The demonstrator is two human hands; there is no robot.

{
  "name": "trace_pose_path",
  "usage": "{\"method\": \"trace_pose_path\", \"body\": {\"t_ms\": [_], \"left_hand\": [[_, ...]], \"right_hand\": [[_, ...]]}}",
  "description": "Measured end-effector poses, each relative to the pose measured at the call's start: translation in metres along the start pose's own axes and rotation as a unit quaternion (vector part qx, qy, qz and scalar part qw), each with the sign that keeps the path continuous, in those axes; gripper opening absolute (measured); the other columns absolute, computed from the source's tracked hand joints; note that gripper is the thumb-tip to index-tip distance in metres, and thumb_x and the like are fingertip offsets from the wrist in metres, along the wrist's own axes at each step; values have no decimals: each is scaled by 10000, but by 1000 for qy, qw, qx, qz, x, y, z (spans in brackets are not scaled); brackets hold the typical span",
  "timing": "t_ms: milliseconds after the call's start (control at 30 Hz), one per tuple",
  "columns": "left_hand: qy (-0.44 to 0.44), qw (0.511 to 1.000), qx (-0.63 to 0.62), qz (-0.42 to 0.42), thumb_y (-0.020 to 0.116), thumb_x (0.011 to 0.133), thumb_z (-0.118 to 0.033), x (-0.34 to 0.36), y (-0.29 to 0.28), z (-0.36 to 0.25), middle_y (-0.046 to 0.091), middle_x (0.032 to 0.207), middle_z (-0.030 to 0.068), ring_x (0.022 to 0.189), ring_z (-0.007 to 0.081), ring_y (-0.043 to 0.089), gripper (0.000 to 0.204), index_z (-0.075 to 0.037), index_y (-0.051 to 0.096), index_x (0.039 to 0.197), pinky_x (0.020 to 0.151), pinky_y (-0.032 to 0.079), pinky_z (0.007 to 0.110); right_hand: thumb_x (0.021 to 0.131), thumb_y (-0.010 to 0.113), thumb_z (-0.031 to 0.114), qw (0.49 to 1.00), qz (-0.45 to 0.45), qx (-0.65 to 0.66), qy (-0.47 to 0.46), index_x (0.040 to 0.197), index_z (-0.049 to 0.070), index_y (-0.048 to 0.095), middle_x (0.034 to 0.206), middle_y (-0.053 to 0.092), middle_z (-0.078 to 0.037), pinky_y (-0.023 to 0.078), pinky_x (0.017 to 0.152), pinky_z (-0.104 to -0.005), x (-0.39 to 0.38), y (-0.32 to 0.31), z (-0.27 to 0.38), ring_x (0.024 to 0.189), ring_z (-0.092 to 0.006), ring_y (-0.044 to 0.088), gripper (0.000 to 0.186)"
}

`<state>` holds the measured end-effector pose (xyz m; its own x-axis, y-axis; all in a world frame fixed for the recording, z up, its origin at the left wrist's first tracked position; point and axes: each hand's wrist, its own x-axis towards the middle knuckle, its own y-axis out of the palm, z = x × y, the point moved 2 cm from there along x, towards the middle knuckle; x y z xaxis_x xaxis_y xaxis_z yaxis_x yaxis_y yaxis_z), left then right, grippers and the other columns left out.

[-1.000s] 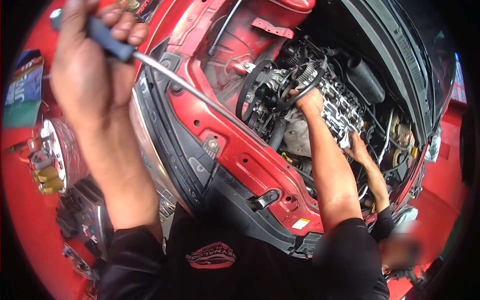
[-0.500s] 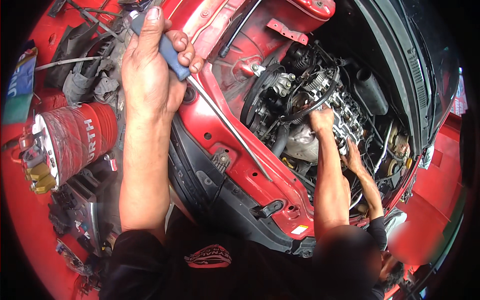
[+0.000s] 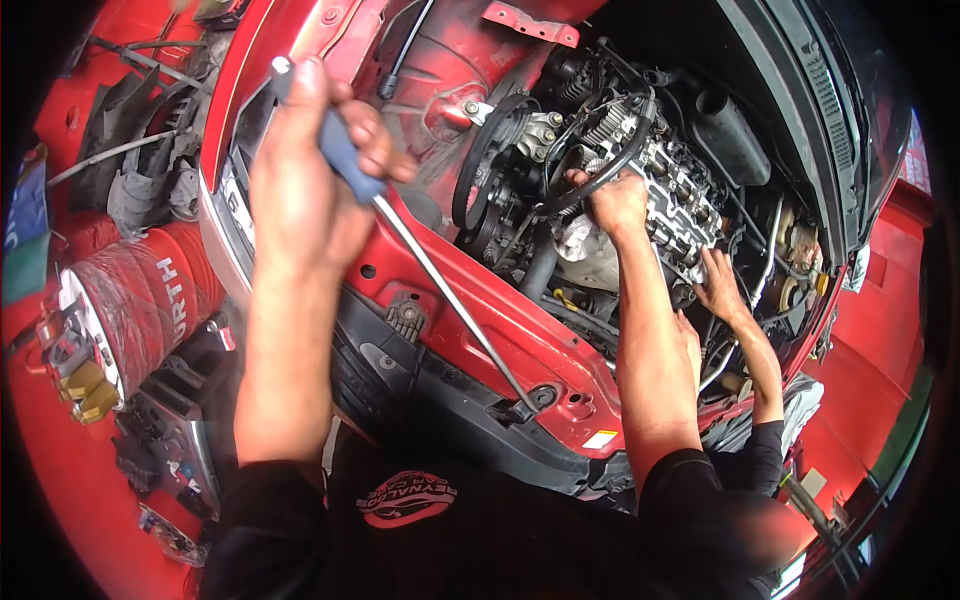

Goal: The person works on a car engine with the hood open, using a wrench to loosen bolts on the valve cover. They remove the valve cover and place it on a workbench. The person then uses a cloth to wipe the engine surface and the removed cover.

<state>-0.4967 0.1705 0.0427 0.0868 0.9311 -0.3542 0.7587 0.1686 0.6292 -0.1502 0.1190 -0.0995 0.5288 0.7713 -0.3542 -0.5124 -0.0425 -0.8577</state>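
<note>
My left hand [image 3: 310, 190], smeared by motion, is wrapped round the blue handle of a long screwdriver [image 3: 445, 285]. The steel shaft slants down to the right over the red front edge of the car body [image 3: 455, 265], its tip near a black latch-like fitting [image 3: 540, 398]. My right hand [image 3: 620, 205] is closed inside the engine bay, beside a curved black hose [image 3: 640, 150]. A crumpled greyish-white cloth [image 3: 575, 235] shows on both sides of its fingers. Right of it lies the exposed top of the engine [image 3: 680, 195], with its metal parts uncovered.
A co-worker's hand [image 3: 720, 285] rests at the engine's near end, with another partly hidden hand [image 3: 690, 340] lower down. Left, a red plastic-wrapped drum [image 3: 170, 290] carries tools on its lid. Removed car parts [image 3: 185, 430] lie around it. A black duct [image 3: 730, 135] stands behind the engine.
The view has shifted. My left hand still grips the screwdriver, whose tip now lies lower along the body edge. Cloth now shows at my right hand. The co-worker's hand has moved up the engine.
</note>
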Motion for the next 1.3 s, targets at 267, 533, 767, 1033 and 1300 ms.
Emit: {"method": "trace_pose_path", "body": {"t_ms": [267,533,767,1033,1300], "left_hand": [[-128,992,-10,-4,418,1111,-408,-142,9,82,634,889,124,809,250,667,392,-42,548,1057,914,580,544],[-365,876,309,-69,482,1070,-503,-196,-41,86,705,919,271,758,359,740,597,86,573,1106,640,635,447],[-523,571,615,150,617,1026,-449,-170,-4,36,730,810,192,602,233,715,540,86,644,956,541,592,342],[-33,774,619,130,697,943,-215,36,86,126,689,728,64,612,162,634,242,13,742,877,596,516,338],[-218,739,611,182,767,881,-139,119,54,264,722,820,85,621,164,664,220,22,705,1019,556,529,328]], "right_hand": [[683,926,472,998,-3,45,-36,1001,-37,750,889,762,-197,554,823,-405,6,2,-11,817,-295,736,626],[803,790,243,974,30,190,-117,1314,-135,595,1173,712,-288,520,988,-368,-19,-18,-46,1100,-306,706,665],[841,549,100,594,-139,726,318,1125,33,592,1181,599,-181,560,918,-502,-91,-14,-125,1063,-362,640,295],[1023,323,335,408,-183,845,294,1251,126,618,1271,634,-105,538,957,-515,-31,38,-137,1150,-345,606,427],[992,348,640,410,-193,845,283,1378,182,557,1320,614,-23,418,927,-449,-27,26,-152,1156,-263,537,634]]}}
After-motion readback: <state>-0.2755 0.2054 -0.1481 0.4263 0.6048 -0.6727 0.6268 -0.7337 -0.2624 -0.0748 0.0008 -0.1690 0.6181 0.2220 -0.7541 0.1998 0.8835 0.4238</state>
